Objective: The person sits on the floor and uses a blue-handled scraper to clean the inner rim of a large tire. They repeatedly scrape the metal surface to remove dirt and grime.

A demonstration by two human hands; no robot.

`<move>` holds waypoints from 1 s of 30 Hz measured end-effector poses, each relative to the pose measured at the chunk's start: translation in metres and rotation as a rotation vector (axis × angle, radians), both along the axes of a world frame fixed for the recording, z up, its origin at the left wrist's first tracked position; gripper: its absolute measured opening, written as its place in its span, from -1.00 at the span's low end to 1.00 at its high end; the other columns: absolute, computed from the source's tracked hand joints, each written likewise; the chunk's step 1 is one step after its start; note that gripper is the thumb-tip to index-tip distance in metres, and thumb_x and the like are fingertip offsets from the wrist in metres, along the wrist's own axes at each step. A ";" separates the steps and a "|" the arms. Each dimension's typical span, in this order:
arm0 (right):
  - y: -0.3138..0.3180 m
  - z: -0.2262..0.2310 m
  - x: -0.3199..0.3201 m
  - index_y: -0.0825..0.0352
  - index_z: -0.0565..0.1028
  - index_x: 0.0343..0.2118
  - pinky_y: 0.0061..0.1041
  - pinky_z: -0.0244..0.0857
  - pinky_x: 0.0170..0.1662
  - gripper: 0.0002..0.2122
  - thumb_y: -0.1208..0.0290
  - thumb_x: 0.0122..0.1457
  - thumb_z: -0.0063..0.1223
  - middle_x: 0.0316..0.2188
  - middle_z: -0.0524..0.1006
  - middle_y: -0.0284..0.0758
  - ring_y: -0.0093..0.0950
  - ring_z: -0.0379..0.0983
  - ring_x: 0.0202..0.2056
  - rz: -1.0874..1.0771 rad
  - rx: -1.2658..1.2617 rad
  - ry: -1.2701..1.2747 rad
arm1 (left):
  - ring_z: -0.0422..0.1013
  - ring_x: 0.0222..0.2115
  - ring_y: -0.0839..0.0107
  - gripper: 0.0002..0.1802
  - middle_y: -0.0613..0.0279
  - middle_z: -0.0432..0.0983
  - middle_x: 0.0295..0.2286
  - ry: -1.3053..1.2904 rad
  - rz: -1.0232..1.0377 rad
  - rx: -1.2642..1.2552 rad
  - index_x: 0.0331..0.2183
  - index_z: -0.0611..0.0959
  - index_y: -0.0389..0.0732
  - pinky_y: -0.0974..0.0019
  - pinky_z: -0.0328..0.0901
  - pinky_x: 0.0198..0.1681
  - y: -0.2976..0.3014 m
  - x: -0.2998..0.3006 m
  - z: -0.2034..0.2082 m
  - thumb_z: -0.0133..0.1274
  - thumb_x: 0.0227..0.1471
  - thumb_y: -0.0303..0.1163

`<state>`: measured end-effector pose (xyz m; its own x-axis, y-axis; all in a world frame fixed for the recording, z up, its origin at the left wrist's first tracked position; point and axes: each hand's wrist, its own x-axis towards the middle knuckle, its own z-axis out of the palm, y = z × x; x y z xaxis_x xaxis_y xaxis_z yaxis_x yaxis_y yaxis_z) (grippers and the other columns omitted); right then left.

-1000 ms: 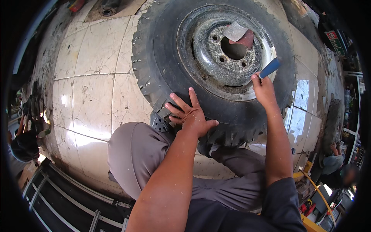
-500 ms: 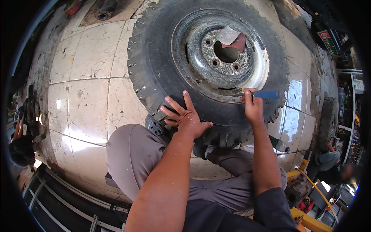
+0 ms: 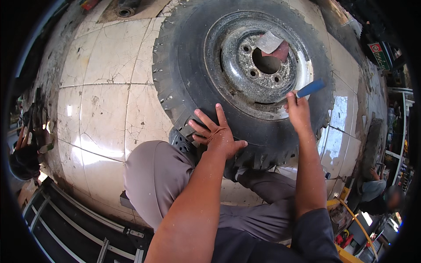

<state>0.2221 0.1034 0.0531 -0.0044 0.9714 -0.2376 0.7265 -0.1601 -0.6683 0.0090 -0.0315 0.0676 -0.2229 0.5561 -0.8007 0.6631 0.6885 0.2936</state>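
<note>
A large black tire lies flat on the floor around a worn steel wheel rim. My left hand rests on the tire's near sidewall, fingers spread. In my right hand is a blue-handled tool, held at the rim's near right edge. Its handle points up and to the right; its working end by the rim is mostly hidden, so its kind is unclear. A grey sheet and a reddish sheet, both like sandpaper, lie over the rim's centre hole.
Cracked pale floor tiles surround the tire. A dark metal frame with silver rails is at lower left. Yellow bars stand at lower right. Another person is near the shelves on the right.
My right hand has shifted up and right along the rim, and the blue handle now tilts upward. My left hand stays on the tire. The whole view has shifted slightly.
</note>
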 end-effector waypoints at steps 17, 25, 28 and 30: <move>-0.001 -0.010 0.020 0.42 0.46 -0.27 -0.53 0.27 -0.45 -0.73 0.25 0.28 -0.08 -0.54 0.49 -0.30 -0.58 0.38 -0.58 -0.105 0.006 0.102 | -0.85 0.11 -0.57 0.59 -0.46 -1.01 0.07 -0.007 -0.026 -0.028 0.23 -0.59 0.03 -0.49 -0.31 0.17 0.004 0.001 0.004 0.40 -0.31 0.08; -0.015 -0.001 0.028 0.42 0.47 -0.33 -0.62 0.25 -0.54 -0.75 0.27 0.23 -0.02 -0.53 0.50 -0.33 -0.61 0.38 -0.61 -0.266 0.058 0.221 | -0.82 0.12 -0.57 0.55 -0.44 -0.95 0.12 -0.001 -0.008 0.006 0.25 -0.54 0.02 -0.53 -0.33 0.15 0.003 0.003 0.004 0.39 -0.27 0.06; -0.012 0.011 0.019 0.46 0.46 -0.28 -0.58 0.34 -0.54 -0.74 0.30 0.17 -0.04 -0.47 0.55 -0.24 -0.54 0.49 -0.57 -0.303 -0.025 0.152 | -0.85 0.11 -0.57 0.59 -0.46 -1.01 0.08 0.020 -0.029 -0.008 0.22 -0.60 0.03 -0.48 -0.30 0.17 0.002 0.002 0.000 0.40 -0.30 0.08; -0.006 0.022 0.017 0.48 0.44 -0.25 -0.55 0.38 -0.56 -0.73 0.32 0.14 -0.04 -0.46 0.56 -0.20 -0.47 0.54 -0.55 -0.339 -0.131 0.129 | -0.85 0.11 -0.57 0.59 -0.46 -1.00 0.08 0.022 -0.031 -0.023 0.22 -0.60 0.03 -0.48 -0.28 0.18 0.003 0.001 0.000 0.40 -0.30 0.08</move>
